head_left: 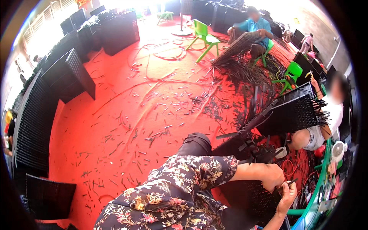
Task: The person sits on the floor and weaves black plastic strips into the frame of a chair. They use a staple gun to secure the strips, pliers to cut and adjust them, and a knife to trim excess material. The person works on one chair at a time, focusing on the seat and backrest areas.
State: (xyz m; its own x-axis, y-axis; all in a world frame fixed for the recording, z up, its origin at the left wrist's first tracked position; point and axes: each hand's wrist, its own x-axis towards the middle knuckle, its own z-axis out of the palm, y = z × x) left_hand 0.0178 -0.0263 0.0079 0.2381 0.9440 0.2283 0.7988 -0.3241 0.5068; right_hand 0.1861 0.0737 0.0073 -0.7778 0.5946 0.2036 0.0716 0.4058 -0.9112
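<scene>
My left hand [272,177] is closed, its fingers bunched close beside my right hand. A short dark strip [292,181] sticks out between the fingertips of my right hand [287,197], which is pinched on it. What my left fingers grip is too small to make out. Under both hands lies a black woven panel [251,197] near my knees. Part of it is hidden by my arms and floral sleeve.
At right, a seated person holds a black woven piece [289,115]; another works on a woven panel [237,48] farther off. Green chairs [201,32] stand on the red floor [126,103] among scattered black strips. Black woven furniture [36,115] lines the left; a white fan [339,150] is at right.
</scene>
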